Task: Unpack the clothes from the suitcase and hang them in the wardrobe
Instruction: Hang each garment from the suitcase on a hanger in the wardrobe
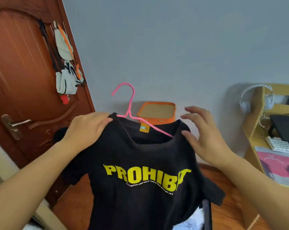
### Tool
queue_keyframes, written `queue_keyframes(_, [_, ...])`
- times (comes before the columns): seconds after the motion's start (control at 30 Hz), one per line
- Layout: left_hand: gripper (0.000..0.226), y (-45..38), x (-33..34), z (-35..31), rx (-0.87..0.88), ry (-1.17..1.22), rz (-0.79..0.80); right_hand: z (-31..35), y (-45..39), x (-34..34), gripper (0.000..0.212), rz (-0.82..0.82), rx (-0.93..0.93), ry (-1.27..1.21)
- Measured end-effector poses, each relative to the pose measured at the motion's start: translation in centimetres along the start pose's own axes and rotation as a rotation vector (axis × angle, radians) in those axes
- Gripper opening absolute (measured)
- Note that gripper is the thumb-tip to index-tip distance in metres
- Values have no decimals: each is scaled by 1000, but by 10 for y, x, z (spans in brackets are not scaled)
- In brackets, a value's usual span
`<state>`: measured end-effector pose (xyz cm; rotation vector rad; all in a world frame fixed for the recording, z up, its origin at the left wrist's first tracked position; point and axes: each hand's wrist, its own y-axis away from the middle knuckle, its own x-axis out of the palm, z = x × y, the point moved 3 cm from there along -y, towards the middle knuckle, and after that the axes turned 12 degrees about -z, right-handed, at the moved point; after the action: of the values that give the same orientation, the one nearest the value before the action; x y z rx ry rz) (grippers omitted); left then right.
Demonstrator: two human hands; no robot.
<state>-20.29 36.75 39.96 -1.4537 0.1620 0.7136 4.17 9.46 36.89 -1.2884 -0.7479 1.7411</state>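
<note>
A black T-shirt [140, 163] with yellow "PROHIBIT" lettering hangs in front of me on a pink hanger [130, 103]. The hanger's hook sticks up above the collar and one of its arms shows through the neck opening. My left hand [87, 127] grips the shirt's left shoulder. My right hand [201, 135] hovers at the right shoulder with fingers spread, its thumb touching the fabric. The suitcase and wardrobe are out of view.
A brown wooden door [24, 97] with bags hanging on it stands at left. An orange box [157, 113] sits on the floor by the grey wall. At right is a wooden desk [256, 130] with a keyboard, headphones and monitor. White cloth [193, 219] lies below the shirt.
</note>
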Motion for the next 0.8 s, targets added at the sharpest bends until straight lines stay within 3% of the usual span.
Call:
queue_keyframes(0.1, [46, -1, -14, 5, -242, 101, -7, 2, -12, 23, 29, 308, 181, 146])
queue_keyframes(0.17, [47, 1, -24, 9, -305, 155, 4, 10, -16, 36, 45, 398, 101, 250])
queue_keyframes(0.27, [48, -3, -36, 7, -297, 189, -6, 38, -33, 57, 59, 277, -53, 294])
queue_keyframes(0.37, [42, -6, -55, 14, -228, 159, -59, 63, -51, 72, 48, 144, -108, 216])
queue_keyframes(0.43, [44, 8, -65, 35, -240, -38, -66, 68, -63, 72, 38, 55, -50, 158])
queue_keyframes(0.5, [50, 43, -69, 66, -512, -119, -50, 69, -73, 72, 28, 26, 40, 113])
queue_keyframes(0.57, [48, 83, -69, 94, -873, 15, -43, 68, -84, 74, 25, 51, 107, 76])
queue_keyframes(0.6, [41, 99, -70, 107, -937, 49, -54, 67, -87, 76, 25, 76, 113, 89])
queue_keyframes(0.67, [31, 118, -82, 143, -909, -36, -25, 65, -91, 81, 30, 95, 52, 166])
queue_keyframes(0.8, [27, 112, -119, 212, -897, -217, 210, 81, -77, 89, 44, 92, -99, 189])
